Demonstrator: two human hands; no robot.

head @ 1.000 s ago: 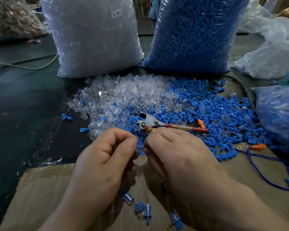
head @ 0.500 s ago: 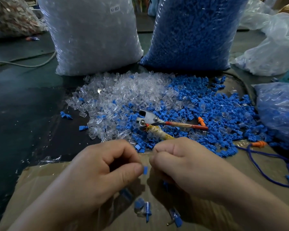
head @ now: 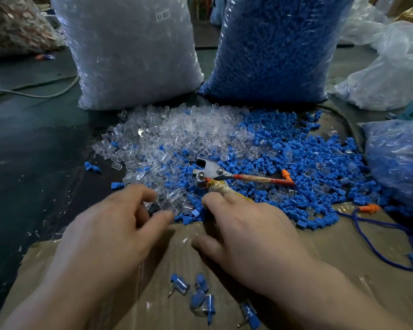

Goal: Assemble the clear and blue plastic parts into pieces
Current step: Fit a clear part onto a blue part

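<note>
**Both hands open at the near edge of the loose parts**

Shows left hand (head: 110, 234) with fingers loosely spread and gripping nothing, fingertips (head: 142, 191) among the nearest clear parts (head: 167, 136). Shows right hand (head: 253, 234) likewise slack and holding nothing, fingertips (head: 209, 201) touching the blue parts (head: 296, 163), just beside the wrapped handle of the pliers (head: 212, 173).

Clear parts heaped to the left and blue parts to the right on a dark table (head: 34, 151), mixed where the two heaps meet. Pliers on top of the blue parts, jaws pointing left. Assembled pieces (head: 200, 296), blue inside clear, on the cardboard (head: 343, 234) between the forearms, nearest the camera.

Behind the heaps, upright and side by side: a bag of clear parts (head: 129, 55), labelled, and a bag of blue parts (head: 272, 44). An orange earplug (head: 286, 175) at the far end of the pliers' red handle. A blue cord (head: 367, 236) across the right of the cardboard.
</note>
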